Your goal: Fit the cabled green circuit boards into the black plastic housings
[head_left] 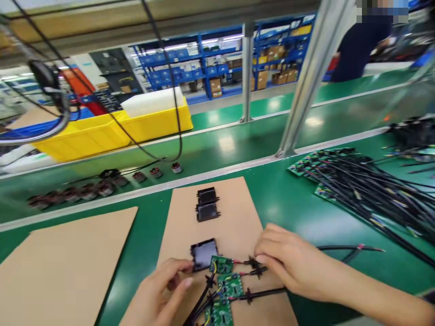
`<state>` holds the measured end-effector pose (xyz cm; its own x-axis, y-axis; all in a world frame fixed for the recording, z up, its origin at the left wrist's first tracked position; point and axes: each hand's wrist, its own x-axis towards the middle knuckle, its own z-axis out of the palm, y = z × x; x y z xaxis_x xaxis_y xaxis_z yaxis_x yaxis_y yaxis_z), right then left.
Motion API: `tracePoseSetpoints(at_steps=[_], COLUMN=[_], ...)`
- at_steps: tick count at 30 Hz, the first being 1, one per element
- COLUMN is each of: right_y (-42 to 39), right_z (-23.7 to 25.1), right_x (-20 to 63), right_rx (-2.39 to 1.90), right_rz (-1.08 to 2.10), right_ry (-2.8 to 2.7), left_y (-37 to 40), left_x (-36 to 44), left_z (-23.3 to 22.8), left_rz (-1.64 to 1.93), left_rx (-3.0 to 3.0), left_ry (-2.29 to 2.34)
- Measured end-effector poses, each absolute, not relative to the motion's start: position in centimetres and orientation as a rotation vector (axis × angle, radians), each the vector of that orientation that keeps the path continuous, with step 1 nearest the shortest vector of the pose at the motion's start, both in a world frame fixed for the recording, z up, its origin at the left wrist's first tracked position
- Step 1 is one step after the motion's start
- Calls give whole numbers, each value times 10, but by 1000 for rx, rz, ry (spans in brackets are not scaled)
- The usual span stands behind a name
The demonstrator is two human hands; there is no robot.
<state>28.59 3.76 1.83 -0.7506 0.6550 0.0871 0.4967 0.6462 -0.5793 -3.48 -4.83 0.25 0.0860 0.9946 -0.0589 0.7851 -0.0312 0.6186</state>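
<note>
Circuit boards: three small green circuit boards (226, 290) with black wires lie in a row at the lower centre of the frame, on the cardboard sheet (234, 213), between my two hands.
Relative to my fingers: the top board sits just right of my left fingertips and just left of my right fingertips; its red and black leads run right, under my right fingers.
Left hand: my left hand (159, 294), at the bottom centre, is loosely curled, thumb and forefinger half open, tips resting at the lower edge of a black square housing (204, 254); I cannot tell if they grip it.
Right hand: my right hand (288, 265), lower right of centre, has its fingers drawn together, pinching the black connector (253, 265) on the board's lead.
Black housing: lies touching the top board's upper left corner.
Spare housings: two more black housings (207, 204) lie above, mid-frame, on the same cardboard.
Wired boards: a heap of green boards with long black cables (356, 185) fills the right middle.
Motors: a row of small motors (102, 185) stands on the belt at left middle.
Bins: yellow bins (112, 129) in the upper left.
Writing: none readable; board print is too blurred.
Other person: a dark sleeve (356, 45) at the upper right.
</note>
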Motion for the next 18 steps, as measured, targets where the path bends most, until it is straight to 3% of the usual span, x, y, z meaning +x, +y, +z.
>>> tracePoseSetpoints(at_steps=[4,12,18], right_y=[49,57,66], right_z=[0,17,26], right_x=[228,219,203], right_rx=[-911,-868,-922], right_rz=[786,1226,1129], right_ry=[-2669,-2610,-2678], left_y=[-52,-55,-35], left_x=[-13,-1,-3], left_z=[0,-18,7], left_rz=[600,879,668], left_rx=[1823,1831,1620], left_ry=[1693,1724,1650])
